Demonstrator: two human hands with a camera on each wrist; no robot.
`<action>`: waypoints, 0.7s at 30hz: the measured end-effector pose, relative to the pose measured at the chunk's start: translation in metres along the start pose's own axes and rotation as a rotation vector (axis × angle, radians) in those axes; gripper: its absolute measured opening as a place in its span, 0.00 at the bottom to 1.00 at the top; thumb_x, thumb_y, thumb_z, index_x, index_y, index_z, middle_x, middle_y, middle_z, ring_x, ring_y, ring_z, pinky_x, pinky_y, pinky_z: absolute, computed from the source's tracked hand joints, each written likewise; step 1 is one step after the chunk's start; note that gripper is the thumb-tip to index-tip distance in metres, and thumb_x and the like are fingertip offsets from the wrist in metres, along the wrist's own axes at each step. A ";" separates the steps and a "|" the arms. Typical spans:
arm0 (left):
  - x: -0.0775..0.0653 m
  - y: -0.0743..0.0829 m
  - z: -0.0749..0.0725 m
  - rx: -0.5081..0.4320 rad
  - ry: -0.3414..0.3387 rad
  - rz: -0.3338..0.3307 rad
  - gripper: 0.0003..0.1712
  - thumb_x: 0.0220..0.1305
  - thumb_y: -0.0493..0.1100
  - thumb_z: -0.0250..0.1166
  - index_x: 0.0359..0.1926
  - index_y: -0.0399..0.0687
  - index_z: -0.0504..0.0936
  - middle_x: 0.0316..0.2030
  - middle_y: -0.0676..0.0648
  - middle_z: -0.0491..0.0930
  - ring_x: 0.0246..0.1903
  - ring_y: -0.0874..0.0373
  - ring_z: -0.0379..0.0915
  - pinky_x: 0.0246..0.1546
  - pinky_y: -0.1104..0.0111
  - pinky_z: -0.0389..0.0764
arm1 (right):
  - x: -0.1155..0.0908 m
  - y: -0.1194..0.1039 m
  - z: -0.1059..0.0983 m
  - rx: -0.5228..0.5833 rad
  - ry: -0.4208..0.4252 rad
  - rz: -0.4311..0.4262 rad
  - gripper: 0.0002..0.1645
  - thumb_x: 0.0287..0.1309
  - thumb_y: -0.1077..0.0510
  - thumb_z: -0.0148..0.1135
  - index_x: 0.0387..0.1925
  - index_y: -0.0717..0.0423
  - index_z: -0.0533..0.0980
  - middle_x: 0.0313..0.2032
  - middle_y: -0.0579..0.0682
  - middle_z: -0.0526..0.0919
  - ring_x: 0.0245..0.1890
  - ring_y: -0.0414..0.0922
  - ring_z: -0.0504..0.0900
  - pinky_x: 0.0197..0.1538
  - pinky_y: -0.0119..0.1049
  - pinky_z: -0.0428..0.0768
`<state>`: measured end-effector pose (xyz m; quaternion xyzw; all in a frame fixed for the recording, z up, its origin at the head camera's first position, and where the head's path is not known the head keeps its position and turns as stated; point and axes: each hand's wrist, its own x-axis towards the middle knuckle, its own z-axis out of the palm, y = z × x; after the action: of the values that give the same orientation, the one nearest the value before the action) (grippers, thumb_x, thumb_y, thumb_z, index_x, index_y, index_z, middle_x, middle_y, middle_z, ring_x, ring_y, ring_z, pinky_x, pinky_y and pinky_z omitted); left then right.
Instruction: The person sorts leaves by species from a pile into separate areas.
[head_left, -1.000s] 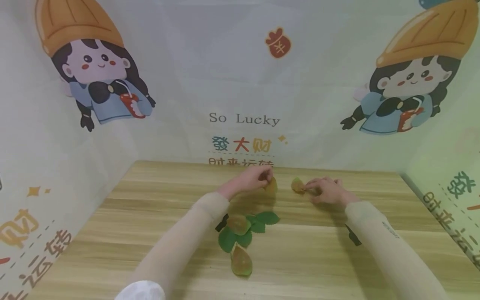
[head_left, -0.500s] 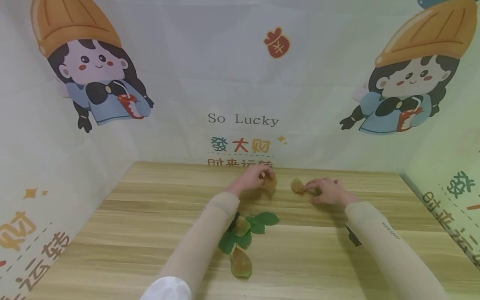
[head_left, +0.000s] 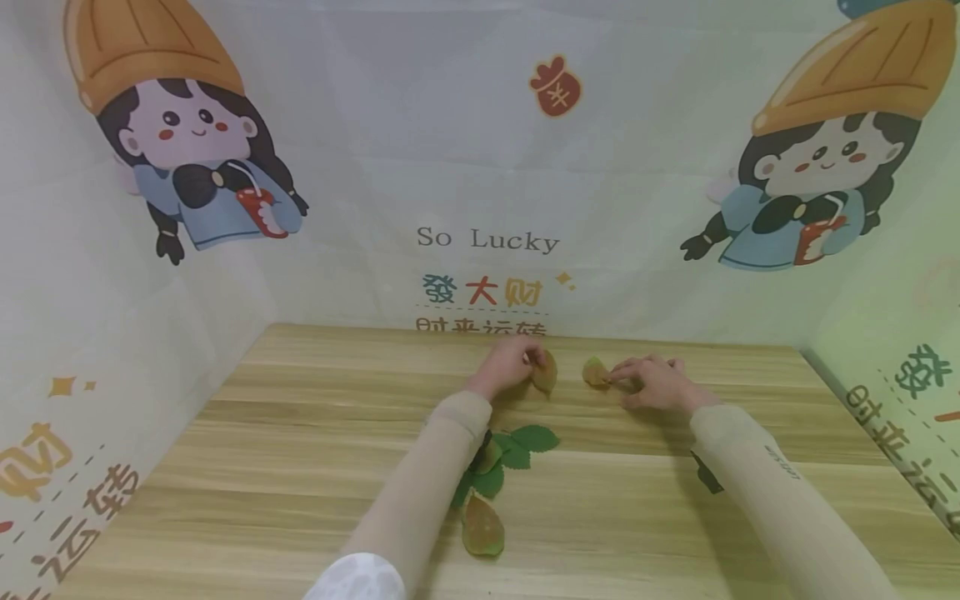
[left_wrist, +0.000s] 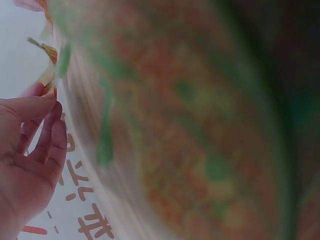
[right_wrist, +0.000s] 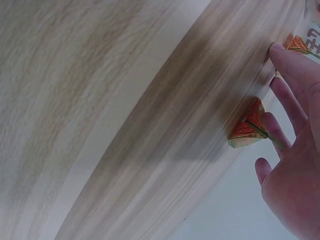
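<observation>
At the back middle of the table, my left hand (head_left: 513, 367) pinches the edge of a reddish-brown leaf (head_left: 545, 373). In the left wrist view, that hand's (left_wrist: 35, 155) thumb and fingertips meet at a small leaf part partly hidden by them. To the right, a smaller brown leaf with a green edge (head_left: 595, 372) lies on the table. My right hand (head_left: 652, 382) rests over the table with fingertips right at this leaf's side. The right wrist view shows a red-veined leaf with a green stem (right_wrist: 250, 127) beside loosely spread fingers.
Several green leaves (head_left: 535, 437) lie mid-table, with a brown leaf (head_left: 489, 457) partly hidden by my left sleeve. A red-brown leaf (head_left: 483, 527) lies nearer. A blurred leaf (left_wrist: 170, 115) fills much of the left wrist view. A printed cloth (head_left: 420, 167) stands behind the wooden table (head_left: 637, 517).
My left forearm has moved to the right, covering more of the mid-table leaves. The leaf at my left hand has turned and shows more fully. My right hand has stayed in place.
</observation>
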<state>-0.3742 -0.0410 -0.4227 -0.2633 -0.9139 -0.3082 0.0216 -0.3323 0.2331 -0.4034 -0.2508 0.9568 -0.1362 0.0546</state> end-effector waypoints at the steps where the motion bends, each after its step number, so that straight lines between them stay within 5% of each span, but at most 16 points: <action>1: 0.000 -0.001 0.001 -0.007 0.002 -0.008 0.18 0.51 0.21 0.58 0.38 0.42 0.84 0.41 0.44 0.85 0.46 0.52 0.79 0.51 0.64 0.81 | 0.000 0.000 0.000 -0.003 0.001 -0.001 0.29 0.57 0.53 0.67 0.61 0.52 0.76 0.65 0.59 0.74 0.62 0.68 0.66 0.54 0.65 0.57; 21: 0.001 -0.001 0.006 -0.026 -0.042 -0.114 0.10 0.58 0.29 0.65 0.40 0.43 0.87 0.43 0.44 0.87 0.53 0.49 0.80 0.61 0.61 0.77 | -0.001 -0.004 0.000 0.002 0.037 0.026 0.29 0.53 0.53 0.70 0.59 0.50 0.78 0.64 0.58 0.76 0.62 0.67 0.66 0.55 0.63 0.56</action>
<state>-0.3745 -0.0380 -0.4280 -0.2176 -0.9235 -0.3153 -0.0183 -0.3299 0.2302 -0.4025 -0.2359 0.9607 -0.1411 0.0387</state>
